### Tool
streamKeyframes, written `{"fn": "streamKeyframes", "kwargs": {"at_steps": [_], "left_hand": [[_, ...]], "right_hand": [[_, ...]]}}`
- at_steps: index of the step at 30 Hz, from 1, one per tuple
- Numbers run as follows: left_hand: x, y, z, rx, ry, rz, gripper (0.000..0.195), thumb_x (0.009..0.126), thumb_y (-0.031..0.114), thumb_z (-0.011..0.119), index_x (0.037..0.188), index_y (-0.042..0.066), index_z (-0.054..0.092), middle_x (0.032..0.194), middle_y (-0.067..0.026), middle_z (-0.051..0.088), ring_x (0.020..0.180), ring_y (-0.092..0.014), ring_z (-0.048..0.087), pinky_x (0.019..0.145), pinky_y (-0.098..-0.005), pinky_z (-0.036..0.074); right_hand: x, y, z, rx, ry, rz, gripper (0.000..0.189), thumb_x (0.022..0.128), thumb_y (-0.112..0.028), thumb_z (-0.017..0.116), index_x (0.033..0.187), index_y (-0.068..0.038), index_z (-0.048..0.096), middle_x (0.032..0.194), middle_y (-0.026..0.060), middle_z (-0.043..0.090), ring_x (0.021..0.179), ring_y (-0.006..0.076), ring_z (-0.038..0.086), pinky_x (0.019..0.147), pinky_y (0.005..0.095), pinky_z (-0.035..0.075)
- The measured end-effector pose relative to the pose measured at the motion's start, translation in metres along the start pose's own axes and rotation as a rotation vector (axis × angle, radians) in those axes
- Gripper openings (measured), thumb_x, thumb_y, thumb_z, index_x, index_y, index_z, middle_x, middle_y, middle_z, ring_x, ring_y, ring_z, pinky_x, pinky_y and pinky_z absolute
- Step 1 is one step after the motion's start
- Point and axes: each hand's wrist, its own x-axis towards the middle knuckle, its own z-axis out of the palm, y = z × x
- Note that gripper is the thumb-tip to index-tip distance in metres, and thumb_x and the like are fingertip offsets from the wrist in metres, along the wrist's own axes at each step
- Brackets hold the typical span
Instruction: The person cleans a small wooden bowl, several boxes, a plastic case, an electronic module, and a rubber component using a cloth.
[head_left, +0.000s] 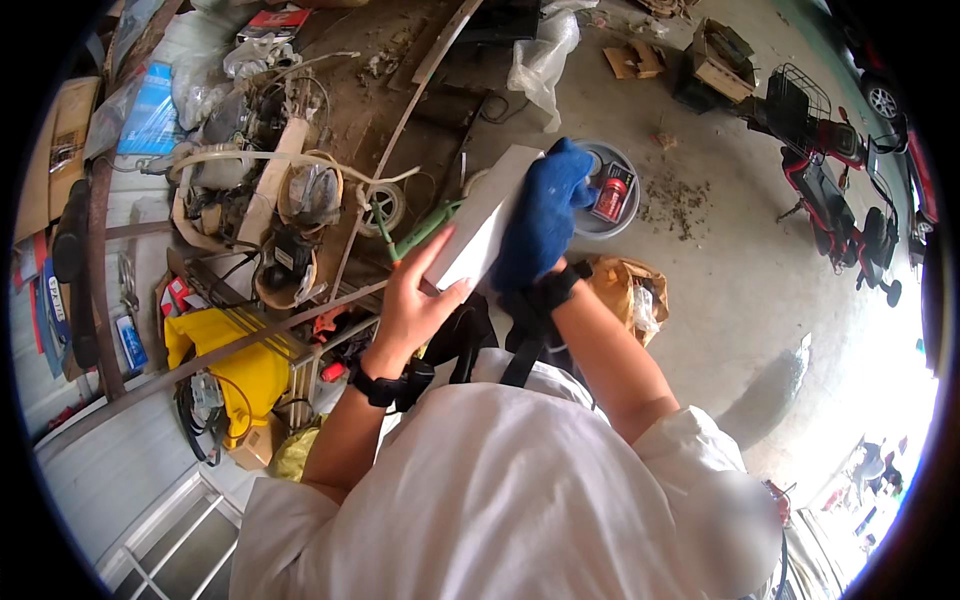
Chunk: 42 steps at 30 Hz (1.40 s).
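Note:
My left hand grips the near end of a long white box, with the thumb on one face and the fingers along the other side. A blue cloth lies over the box's right side. My right hand is mostly hidden under or behind this cloth; only a bit near the wrist shows, so its grip cannot be made out. Just beyond the cloth stands a round grey tub with a red and black package in it.
Left of me are a metal rack rail, a yellow cloth, a small spoked wheel and piled machine parts. A brown paper bag stands by my right forearm. Farther right are a wooden crate and a red and black electric scooter.

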Motion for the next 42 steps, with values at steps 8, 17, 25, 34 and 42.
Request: {"fn": "streamKeyframes", "kwargs": {"at_steps": [8, 17, 25, 34, 42], "left_hand": [[0.017, 0.036, 0.010, 0.281, 0.092, 0.075, 0.059, 0.070, 0.005, 0.068, 0.126, 0.002, 0.049, 0.112, -0.0135, 0.059, 0.098, -0.018, 0.058, 0.082, -0.0288, 0.046], [0.002, 0.044, -0.009, 0.452, 0.207, 0.342, 0.067, 0.066, -0.001, 0.069, 0.128, 0.002, 0.043, 0.113, -0.0169, 0.055, 0.102, -0.028, 0.056, 0.087, -0.0356, 0.045], [0.010, 0.044, -0.010, 0.611, 0.145, 0.505, 0.061, 0.057, -0.003, 0.074, 0.113, 0.003, 0.048, 0.114, -0.0165, 0.055, 0.105, -0.031, 0.055, 0.088, -0.0365, 0.045], [0.011, 0.047, -0.019, 0.699, 0.007, 0.596, 0.056, 0.059, -0.006, 0.068, 0.111, 0.002, 0.049, 0.116, -0.0148, 0.055, 0.109, -0.033, 0.052, 0.092, -0.0401, 0.043], [0.014, 0.044, -0.020, 0.594, 0.097, 0.487, 0.057, 0.058, -0.005, 0.071, 0.110, 0.001, 0.050, 0.114, -0.0168, 0.056, 0.106, -0.033, 0.054, 0.090, -0.0386, 0.044]], "right_hand": [[-0.004, -0.039, 0.000, 0.027, 0.051, -0.124, 0.044, 0.065, -0.014, 0.066, 0.104, -0.001, 0.049, 0.091, 0.0175, 0.052, 0.089, 0.0332, 0.051, 0.079, 0.0385, 0.044], [0.026, 0.002, -0.022, 0.119, 0.013, -0.072, 0.060, 0.058, -0.015, 0.076, 0.110, -0.002, 0.049, 0.091, 0.0165, 0.057, 0.087, 0.0342, 0.055, 0.080, 0.0367, 0.046], [0.013, -0.015, -0.008, 0.012, -0.129, -0.038, 0.039, 0.073, -0.007, 0.054, 0.111, -0.001, 0.052, 0.105, 0.0176, 0.054, 0.101, 0.0322, 0.052, 0.088, 0.0418, 0.043], [0.026, 0.002, 0.002, 0.027, -0.034, -0.256, 0.039, 0.075, -0.018, 0.052, 0.110, -0.003, 0.054, 0.118, 0.0208, 0.049, 0.121, 0.0389, 0.036, 0.103, 0.0574, 0.017], [0.017, -0.031, 0.008, -0.152, -0.127, -0.266, 0.039, 0.077, -0.018, 0.051, 0.112, -0.003, 0.054, 0.120, 0.0197, 0.049, 0.121, 0.0380, 0.037, 0.104, 0.0561, 0.018]]}}
